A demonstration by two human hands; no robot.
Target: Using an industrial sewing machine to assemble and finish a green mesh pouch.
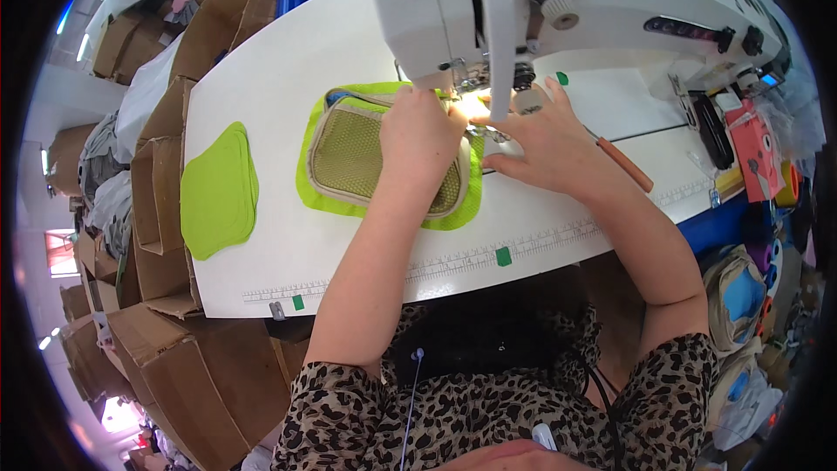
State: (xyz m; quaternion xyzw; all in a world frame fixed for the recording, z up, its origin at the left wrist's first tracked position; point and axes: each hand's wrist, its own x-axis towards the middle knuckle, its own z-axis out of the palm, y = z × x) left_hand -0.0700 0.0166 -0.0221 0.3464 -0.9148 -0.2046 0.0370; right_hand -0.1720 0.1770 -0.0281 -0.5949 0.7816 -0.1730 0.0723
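At the center of the frame, an olive mesh pouch [347, 157] on lime-green fabric [307, 189] lies on a white bench [283, 249], under a sewing machine [423, 30]. The left hand [423, 138] curls over its upper edge, probably steadying it; whether it pinches cloth is hidden. The right hand [547, 144] spreads open beside the machine's lit area, perhaps guiding. Stacked green panels [216, 196] lie at left, likely for easy reach.

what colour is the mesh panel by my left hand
The mesh panel is olive-khaki, best seen in the head view, the only one here.
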